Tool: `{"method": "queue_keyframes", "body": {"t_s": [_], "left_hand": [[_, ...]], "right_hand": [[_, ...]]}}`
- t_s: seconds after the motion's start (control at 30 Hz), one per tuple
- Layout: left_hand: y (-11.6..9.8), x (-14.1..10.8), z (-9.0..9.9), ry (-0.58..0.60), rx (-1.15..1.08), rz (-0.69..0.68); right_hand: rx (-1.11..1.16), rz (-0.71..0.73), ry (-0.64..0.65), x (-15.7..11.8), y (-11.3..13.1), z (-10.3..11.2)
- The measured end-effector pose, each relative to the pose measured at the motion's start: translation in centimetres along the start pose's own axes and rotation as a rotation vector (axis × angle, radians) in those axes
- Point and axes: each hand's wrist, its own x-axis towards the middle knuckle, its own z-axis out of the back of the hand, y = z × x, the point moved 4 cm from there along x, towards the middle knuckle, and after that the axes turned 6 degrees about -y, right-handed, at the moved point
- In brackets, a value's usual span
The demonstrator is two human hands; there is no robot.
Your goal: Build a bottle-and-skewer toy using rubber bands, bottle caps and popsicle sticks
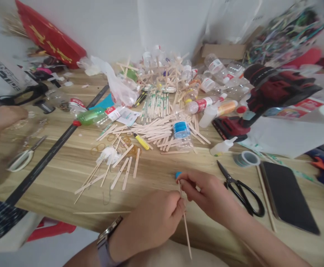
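Close to the table's front edge, my left hand (153,218), with a watch on its wrist, is closed around a thin wooden stick (187,237). The stick's lower end slants down toward my body. My right hand (206,194) pinches at the upper end of the same stick, where a small blue bottle cap (178,174) shows by the fingertips. Whether the stick goes through the cap is hidden by the fingers. Black-handled scissors (242,194) lie open to the right of my right hand. Left of my hands are several craft sticks (125,174) and another thin stick (100,213).
Behind lie a pile of craft sticks (156,129), plastic bottles (206,105) and a yellow cutter (141,141). At right are a phone (289,196), a tape roll (247,158), a glue bottle (223,147) and a power drill (273,92). Another person's hand (9,115) is at left.
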Motion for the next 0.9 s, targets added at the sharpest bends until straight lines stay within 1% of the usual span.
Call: {"method": "queue_keyframes", "body": {"t_s": [0.1, 0.17, 0.2, 0.33, 0.57, 0.73, 0.9], "left_hand": [[0.1, 0.1, -0.3, -0.022, 0.025, 0.016], [0.1, 0.3, -0.5, -0.032, 0.05, 0.025], [0.2, 0.3, -0.6, -0.032, 0.061, 0.026], [0.2, 0.6, -0.8, -0.025, 0.074, 0.025], [-0.1, 0.7, -0.7, 0.005, 0.053, 0.038], [0.2, 0.8, -0.5, 0.022, 0.024, 0.057], [0.2, 0.7, -0.5, 0.03, 0.061, 0.031]], "right_hand": [[0.173, -0.219, 0.025, 0.0, -0.8, -0.8], [0.238, -0.321, 0.013, 0.0, -1.2, -1.2], [0.251, -0.35, 0.0, 0.0, -1.3, -1.3], [0.335, -0.429, -0.026, 0.1, -1.5, -1.7], [0.617, -0.553, 0.001, 0.0, -2.0, -2.8], [0.749, -0.552, 0.036, 0.2, -1.7, -2.1], [0.79, -0.564, 0.051, 0.4, -1.8, -1.4]]}}
